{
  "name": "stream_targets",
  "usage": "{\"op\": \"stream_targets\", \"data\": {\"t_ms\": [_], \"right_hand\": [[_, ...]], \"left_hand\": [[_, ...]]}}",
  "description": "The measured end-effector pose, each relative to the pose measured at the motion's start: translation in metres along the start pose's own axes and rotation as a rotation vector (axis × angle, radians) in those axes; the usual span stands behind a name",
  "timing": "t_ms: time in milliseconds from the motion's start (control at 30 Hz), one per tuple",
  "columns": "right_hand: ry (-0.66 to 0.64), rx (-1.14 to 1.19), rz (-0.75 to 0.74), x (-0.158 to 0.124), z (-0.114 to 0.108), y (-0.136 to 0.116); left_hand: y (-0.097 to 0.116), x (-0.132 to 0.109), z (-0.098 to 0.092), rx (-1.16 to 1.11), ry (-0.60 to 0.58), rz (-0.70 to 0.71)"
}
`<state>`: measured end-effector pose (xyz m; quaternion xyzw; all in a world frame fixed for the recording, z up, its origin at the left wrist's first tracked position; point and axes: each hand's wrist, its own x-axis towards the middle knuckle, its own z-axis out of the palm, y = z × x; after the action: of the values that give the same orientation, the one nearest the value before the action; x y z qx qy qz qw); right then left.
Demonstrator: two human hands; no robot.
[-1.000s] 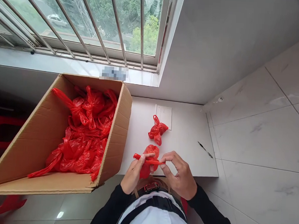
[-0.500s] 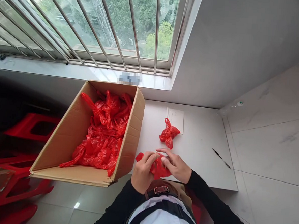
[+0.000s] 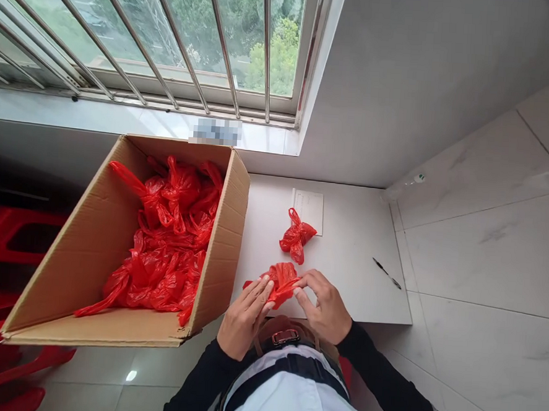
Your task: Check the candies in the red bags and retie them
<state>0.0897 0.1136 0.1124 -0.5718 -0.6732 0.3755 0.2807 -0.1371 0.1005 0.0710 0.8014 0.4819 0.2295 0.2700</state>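
Observation:
Between my hands at the near edge of the white table is a red plastic bag (image 3: 281,276), crumpled and thin. My left hand (image 3: 245,315) holds its left side, fingers lying together over the plastic and the thumb hidden. With thumb and fingertips my right hand (image 3: 324,303) pinches the bag's right edge. What the bag contains cannot be made out. Just beyond lies a second red bag (image 3: 297,236), knotted with a loop on top, overlapping a sheet of paper (image 3: 312,209).
To the left an open cardboard box (image 3: 221,239) holds several knotted red bags (image 3: 172,242). A black pen (image 3: 386,272) lies on the right of the white table (image 3: 347,235). Red plastic stools (image 3: 16,233) stand beyond the box. A barred window (image 3: 195,45) is above.
The view has shifted, so the surroundings sit farther left. My left hand's fingers have straightened over the bag, and my right fingers have closed on its right edge. The bag looks more spread out.

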Motion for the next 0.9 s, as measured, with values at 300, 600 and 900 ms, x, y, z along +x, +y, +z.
{"op": "stream_targets", "data": {"t_ms": [300,600,900], "right_hand": [[0.115,-0.103,0.462,-0.014,0.019,0.141],[0.253,-0.083,0.448,0.006,0.031,0.132],[0.174,-0.306,0.341,0.083,0.035,0.163]], "left_hand": [[-0.059,-0.040,0.060,0.123,-0.128,-0.492],[-0.052,0.044,0.113,0.059,-0.336,-0.278],[0.021,0.038,0.008,0.030,-0.214,-0.415]]}}
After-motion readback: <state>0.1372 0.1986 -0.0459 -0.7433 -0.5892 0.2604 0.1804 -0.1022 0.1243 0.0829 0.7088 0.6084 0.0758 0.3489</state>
